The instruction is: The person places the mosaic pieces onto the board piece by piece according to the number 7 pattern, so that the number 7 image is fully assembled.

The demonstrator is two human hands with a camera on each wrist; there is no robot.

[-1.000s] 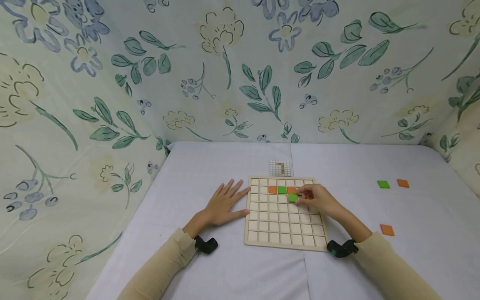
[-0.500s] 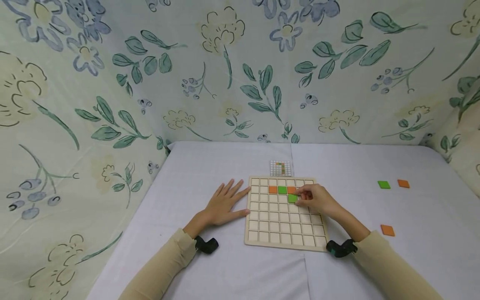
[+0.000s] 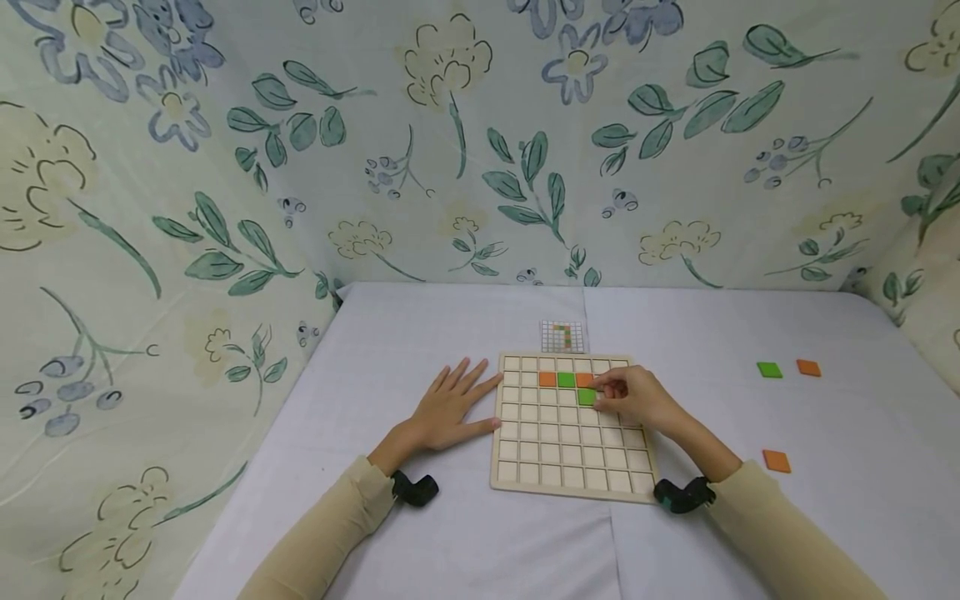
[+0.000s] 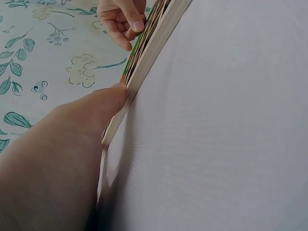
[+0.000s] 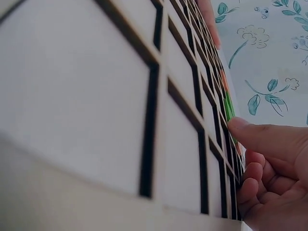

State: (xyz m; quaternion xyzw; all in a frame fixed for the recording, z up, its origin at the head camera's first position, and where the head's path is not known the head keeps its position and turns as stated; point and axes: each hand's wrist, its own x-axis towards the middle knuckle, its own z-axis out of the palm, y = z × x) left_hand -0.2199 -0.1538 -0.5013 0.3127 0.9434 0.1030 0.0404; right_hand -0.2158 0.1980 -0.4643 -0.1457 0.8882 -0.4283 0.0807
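A pale wooden grid board (image 3: 548, 475) lies on the white-covered table. In one row near its far side sit an orange tile (image 3: 548, 379), a green tile (image 3: 566, 380) and another orange tile (image 3: 584, 379). Just below the latter is a second green tile (image 3: 587, 397), lying level in its cell. My right hand (image 3: 637, 396) pinches this tile at its right side; in the right wrist view the thumb (image 5: 240, 124) is on it. With fingers spread, my left hand (image 3: 447, 408) lies flat beside the board, fingertips and thumb (image 4: 118, 96) against its left edge.
A small card with a printed colour grid (image 3: 562, 337) lies just beyond the board. Out to the right are a loose green tile (image 3: 769, 370), an orange tile (image 3: 808, 367) and a nearer orange tile (image 3: 777, 461). Floral cloth (image 3: 525, 208) hangs behind the table.
The green tile in my right hand has gone from slightly tilted to level in its cell. Both hands have otherwise stayed in place.
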